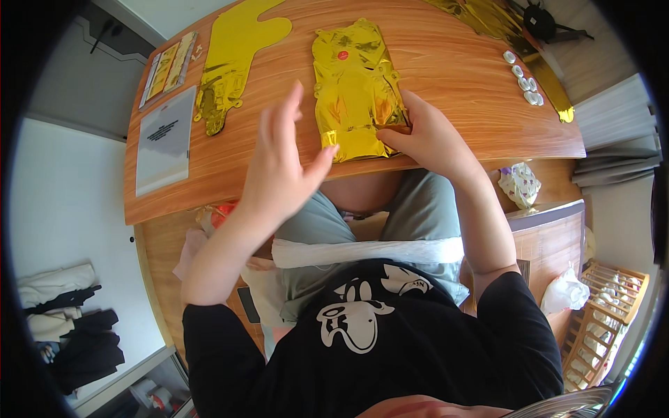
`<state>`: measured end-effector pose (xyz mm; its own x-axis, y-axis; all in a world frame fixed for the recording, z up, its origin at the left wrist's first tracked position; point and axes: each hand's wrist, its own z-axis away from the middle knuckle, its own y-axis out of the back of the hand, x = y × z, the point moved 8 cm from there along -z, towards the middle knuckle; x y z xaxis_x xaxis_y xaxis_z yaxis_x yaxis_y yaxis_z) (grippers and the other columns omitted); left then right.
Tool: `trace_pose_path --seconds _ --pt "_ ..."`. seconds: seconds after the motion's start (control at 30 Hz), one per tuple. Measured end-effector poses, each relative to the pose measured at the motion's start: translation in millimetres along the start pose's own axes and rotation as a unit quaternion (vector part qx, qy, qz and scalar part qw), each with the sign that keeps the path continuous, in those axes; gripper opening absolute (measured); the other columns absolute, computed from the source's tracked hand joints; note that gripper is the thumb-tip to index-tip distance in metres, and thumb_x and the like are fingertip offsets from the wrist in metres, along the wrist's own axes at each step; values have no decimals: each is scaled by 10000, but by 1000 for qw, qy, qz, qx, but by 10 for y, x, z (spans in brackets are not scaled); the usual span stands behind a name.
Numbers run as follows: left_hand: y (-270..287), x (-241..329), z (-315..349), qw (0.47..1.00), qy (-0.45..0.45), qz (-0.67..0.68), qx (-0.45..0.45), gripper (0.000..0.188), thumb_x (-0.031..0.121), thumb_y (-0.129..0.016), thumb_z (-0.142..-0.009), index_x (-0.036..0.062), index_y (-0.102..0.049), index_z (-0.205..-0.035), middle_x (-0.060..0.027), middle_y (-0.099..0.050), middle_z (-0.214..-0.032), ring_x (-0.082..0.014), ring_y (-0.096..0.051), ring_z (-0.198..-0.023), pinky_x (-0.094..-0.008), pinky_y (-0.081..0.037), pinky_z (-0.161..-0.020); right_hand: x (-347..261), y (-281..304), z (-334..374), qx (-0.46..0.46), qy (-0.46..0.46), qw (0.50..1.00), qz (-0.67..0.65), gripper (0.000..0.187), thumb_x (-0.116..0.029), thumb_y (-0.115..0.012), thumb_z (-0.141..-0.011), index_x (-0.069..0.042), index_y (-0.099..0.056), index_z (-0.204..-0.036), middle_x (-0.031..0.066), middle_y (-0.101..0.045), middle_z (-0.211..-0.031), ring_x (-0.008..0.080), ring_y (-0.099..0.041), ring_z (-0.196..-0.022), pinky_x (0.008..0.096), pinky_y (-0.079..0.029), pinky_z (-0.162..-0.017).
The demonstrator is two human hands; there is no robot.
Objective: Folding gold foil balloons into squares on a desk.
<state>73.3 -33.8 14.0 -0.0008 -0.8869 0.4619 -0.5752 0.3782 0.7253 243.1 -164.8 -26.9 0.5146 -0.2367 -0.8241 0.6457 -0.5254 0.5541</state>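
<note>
A folded, flat gold foil balloon [352, 90] lies near the front edge of the wooden table, with small tabs along its sides and a round red sticker near its far end. My right hand [432, 136] grips its near right edge, thumb on top; some of the fingers are hidden. To the balloon's left, my left hand [282, 164] is raised with fingers apart, its thumb close to the near left corner. Nothing is in that hand. Another gold foil balloon [233, 56], partly spread out, lies farther left.
Left on the wooden table [446, 63] are a clear plastic sleeve [165, 143] and a flat pack [167, 70]. Several small white rolls [524, 83] sit at the right beside more gold foil [554, 87]. A black object [540, 24] stands at the far right.
</note>
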Motion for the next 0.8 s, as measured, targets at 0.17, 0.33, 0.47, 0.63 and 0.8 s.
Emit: trace_pose_path --seconds 0.17,0.33,0.47,0.63,0.8 --pt "-403 418 413 965 -165 -176 -101 715 417 -724 -905 44 -515 -1478 -182 -481 -1519 -322 -476 -1397 -469 -435 -1121 9 -19 -5 -26 -30 999 28 474 -77 -729 -882 52 -562 -1306 163 -721 -1104 193 -674 -1016 324 -521 -922" --pt "-626 345 449 968 -140 -161 -130 823 512 -735 -864 51 -491 -1501 -185 -502 -1525 -323 -469 -1430 -461 -420 -1147 -13 -15 17 -29 -56 997 40 476 -67 -717 -881 50 -560 -1315 156 -724 -1118 194 -672 -1026 334 -520 -931" --pt "-629 352 433 968 -138 -159 -137 833 517 -734 -862 52 -483 -1505 -185 -519 -1510 -322 -493 -1412 -461 -420 -1148 16 5 31 -23 -38 998 48 480 -52 -710 -904 44 -542 -1343 129 -723 -1078 156 -674 -967 301 -530 -875" --pt "-618 335 432 971 -134 -150 -130 833 529 -744 -848 89 -491 -1508 -175 -522 -1515 -308 -514 -1395 -453 -441 -1131 -18 146 341 41 -47 992 -110 486 4 -679 -951 12 -507 -1405 68 -699 -985 85 -659 -871 219 -523 -777" --pt "-651 347 426 972 -133 -154 -119 799 531 -750 -840 118 -527 -1486 -167 -536 -1504 -305 -520 -1389 -449 -448 -1125 62 155 591 94 -63 987 -111 564 58 -690 -920 -15 -488 -1442 74 -681 -1018 104 -679 -888 235 -542 -785"
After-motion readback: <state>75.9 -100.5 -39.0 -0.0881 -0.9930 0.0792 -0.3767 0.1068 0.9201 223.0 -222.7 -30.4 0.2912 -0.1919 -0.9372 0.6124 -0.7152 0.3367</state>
